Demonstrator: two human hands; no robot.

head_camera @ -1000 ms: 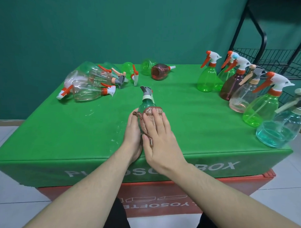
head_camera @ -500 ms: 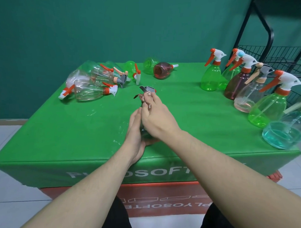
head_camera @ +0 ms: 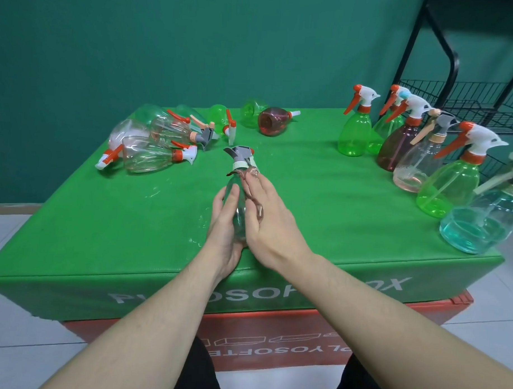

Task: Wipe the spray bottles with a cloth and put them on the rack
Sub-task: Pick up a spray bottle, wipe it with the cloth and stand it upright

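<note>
Cradling a clear plastic spray bottle with a grey trigger head (head_camera: 237, 193) from below, our left hand (head_camera: 223, 231) curls round it above the green table (head_camera: 322, 196); our right hand (head_camera: 270, 221) presses a thin pinkish cloth (head_camera: 251, 179) against it with near-straight fingers.

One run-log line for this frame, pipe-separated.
step: wiping | left hand: holds bottle | right hand: presses cloth on bottle | rack: no bottles seen | table: bottles lying left, upright right

Both forearms reach forward; left hand (head_camera: 225, 222) cupped with fingers curled, right hand (head_camera: 270, 221) flatter, fingers extended.
</note>
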